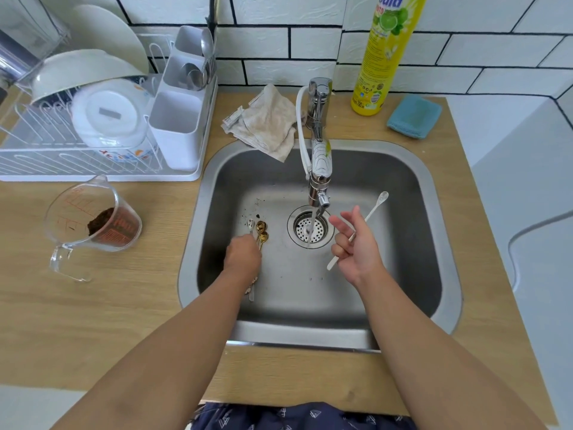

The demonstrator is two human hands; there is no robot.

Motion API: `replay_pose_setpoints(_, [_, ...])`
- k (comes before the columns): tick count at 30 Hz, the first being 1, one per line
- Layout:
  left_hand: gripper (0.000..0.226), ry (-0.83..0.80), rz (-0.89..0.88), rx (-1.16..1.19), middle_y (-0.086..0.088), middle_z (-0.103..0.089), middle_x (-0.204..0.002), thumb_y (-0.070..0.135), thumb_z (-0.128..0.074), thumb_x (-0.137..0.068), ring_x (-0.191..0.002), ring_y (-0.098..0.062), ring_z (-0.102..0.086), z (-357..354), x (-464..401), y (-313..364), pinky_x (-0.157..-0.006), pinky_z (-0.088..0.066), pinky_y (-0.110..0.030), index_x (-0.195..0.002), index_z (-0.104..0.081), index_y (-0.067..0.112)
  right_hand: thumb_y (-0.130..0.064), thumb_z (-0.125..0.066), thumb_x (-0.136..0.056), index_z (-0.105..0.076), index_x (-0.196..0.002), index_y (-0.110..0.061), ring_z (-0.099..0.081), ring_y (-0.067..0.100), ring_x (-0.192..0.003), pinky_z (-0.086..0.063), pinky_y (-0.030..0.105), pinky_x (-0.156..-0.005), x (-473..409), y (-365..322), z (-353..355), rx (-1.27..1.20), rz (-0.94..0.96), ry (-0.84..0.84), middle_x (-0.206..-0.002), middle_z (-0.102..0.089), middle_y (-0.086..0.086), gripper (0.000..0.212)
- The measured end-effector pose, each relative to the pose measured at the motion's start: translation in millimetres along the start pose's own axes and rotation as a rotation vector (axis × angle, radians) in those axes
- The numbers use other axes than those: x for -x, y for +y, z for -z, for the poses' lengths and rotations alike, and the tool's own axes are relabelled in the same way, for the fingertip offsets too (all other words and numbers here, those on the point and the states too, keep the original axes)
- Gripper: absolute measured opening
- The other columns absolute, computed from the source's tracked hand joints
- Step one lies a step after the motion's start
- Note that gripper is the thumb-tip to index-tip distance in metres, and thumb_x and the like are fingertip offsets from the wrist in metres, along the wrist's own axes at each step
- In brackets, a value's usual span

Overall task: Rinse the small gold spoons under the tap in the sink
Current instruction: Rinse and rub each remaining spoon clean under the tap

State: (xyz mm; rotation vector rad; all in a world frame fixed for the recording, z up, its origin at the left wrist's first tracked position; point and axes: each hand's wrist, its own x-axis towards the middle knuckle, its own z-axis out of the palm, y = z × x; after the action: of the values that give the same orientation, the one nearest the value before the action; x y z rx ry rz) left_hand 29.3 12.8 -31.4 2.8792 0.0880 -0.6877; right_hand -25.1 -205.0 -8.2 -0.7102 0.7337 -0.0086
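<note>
Left of the drain point(311, 226), on the floor of the steel sink point(412, 243), lie two small gold spoons point(262, 231), their bowls side by side and pointing away from the person. A small silver spoon point(250, 225) lies just beside them, on the side farther from the drain. The left hand point(242, 255) is down over the handles of these spoons, fingers curled toward them; whether its grip has closed on them cannot be told, since the hand hides the handles. A further bit of cutlery point(251, 290) shows from under the left wrist, too hidden to name.

Right of the drain, the right hand point(356, 246) is raised above the sink floor. Its grip is closed on a long white spoon point(369, 215), pinned against the palm by the lower fingers while the thumb and forefinger stand spread. The spoon's small bowl points up and away from the drain.

Directly above the drain, the tap point(319, 162) runs a thin stream of water point(311, 225) onto the strainer. Dark specks point(252, 207) dot the steel beyond the spoons.

Well left of the drain, on the wooden counter point(124, 299), stands a clear measuring jug point(90, 225) with brown grounds inside.
</note>
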Motion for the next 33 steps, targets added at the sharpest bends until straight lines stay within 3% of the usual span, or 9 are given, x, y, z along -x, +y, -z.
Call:
replay_pose_setpoints(7, [0.019, 0.059, -0.042, 0.132, -0.016, -0.066, -0.106, 0.013, -0.054, -0.097, -0.094, -0.032, -0.063, 10, 11, -2, -0.073, -0.053, -0.036, -0.112, -0.064, 0.007, -0.046, -0.058, -0.102, -0.063, -0.096, -0.017, -0.023, 0.004, -0.034, -0.021, 0.018, -0.036, 0, 1, 0, 0.033, -0.012, 0.003, -0.083, -0.078, 0.004, 0.030])
replay_pose_setpoints(10, [0.016, 0.023, -0.189, 0.246, -0.009, -0.071, -0.099, 0.022, -0.063, -0.095, -0.093, -0.024, -0.066, 8, 20, 6, -0.079, -0.053, -0.031, -0.105, -0.068, 0.011, -0.044, -0.059, -0.102, -0.063, -0.095, -0.016, -0.023, 0.004, -0.035, -0.021, 0.018, -0.036, -3, 0, -3, 0.021, 0.019, 0.040, -0.080, -0.077, 0.003, 0.029])
replay_pose_setpoints(16, [0.015, -0.061, -0.390, 0.422, 0.007, -0.065, -0.079, 0.026, -0.070, -0.092, -0.072, -0.005, -0.060, -1, 37, 24, -0.058, -0.041, -0.006, -0.101, -0.071, 0.013, -0.040, -0.063, -0.101, -0.064, -0.104, -0.013, -0.028, 0.005, -0.037, -0.024, 0.019, -0.037, -7, -2, -6, 0.197, 0.091, 0.152, -0.082, -0.080, 0.002, 0.028])
replay_pose_setpoints(21, [0.013, -0.122, -0.426, 0.433, 0.010, -0.063, -0.075, 0.024, -0.072, -0.091, -0.066, -0.001, -0.058, -1, 38, 22, -0.066, -0.051, -0.018, -0.098, -0.072, 0.013, -0.040, -0.068, -0.097, -0.069, -0.097, -0.019, -0.034, 0.003, -0.044, -0.030, 0.023, -0.044, -6, 12, 5, 0.460, 0.143, 0.197, -0.096, -0.081, 0.001, 0.021])
replay_pose_setpoints(24, [0.008, -0.140, -0.434, 0.497, 0.007, -0.065, -0.067, 0.018, -0.071, -0.091, -0.051, -0.001, -0.060, -1, 40, 23, -0.060, -0.050, -0.015, -0.092, -0.071, 0.010, -0.035, -0.075, -0.093, -0.075, -0.096, -0.026, -0.045, 0.000, -0.051, -0.034, 0.022, -0.047, -5, 19, 3, 0.551, 0.130, 0.106, -0.094, -0.080, -0.006, 0.010])
replay_pose_setpoints(27, [0.007, -0.147, -0.460, 0.539, 0.005, -0.067, -0.065, 0.015, -0.072, -0.090, -0.046, -0.002, -0.060, -1, 43, 24, -0.056, -0.048, -0.013, -0.090, -0.070, 0.009, -0.027, -0.084, -0.085, -0.076, -0.104, -0.025, -0.053, -0.004, -0.048, -0.038, 0.015, -0.044, -2, 26, -1, 0.604, 0.086, -0.036, -0.088, -0.078, -0.008, 0.021])
replay_pose_setpoints(30, [0.010, -0.131, -0.486, 0.545, -0.004, -0.072, -0.073, 0.018, -0.073, -0.090, -0.053, -0.010, -0.065, 1, 44, 25, -0.061, -0.054, -0.021, -0.092, -0.072, 0.008, -0.015, -0.088, -0.080, -0.076, -0.100, -0.017, -0.066, -0.006, -0.063, -0.047, 0.009, -0.055, -4, 31, -4, 0.596, 0.116, -0.108, -0.091, -0.079, -0.003, 0.023])
replay_pose_setpoints(33, [0.010, -0.137, -0.496, 0.567, -0.007, -0.073, -0.073, 0.018, -0.073, -0.089, -0.054, -0.011, -0.066, 2, 46, 26, -0.059, -0.054, -0.018, -0.091, -0.072, 0.009, -0.025, -0.076, -0.093, -0.077, -0.095, -0.018, -0.069, -0.007, -0.075, -0.046, 0.016, -0.071, -5, 31, -3, 0.713, 0.169, -0.080, -0.089, -0.081, -0.007, 0.007])
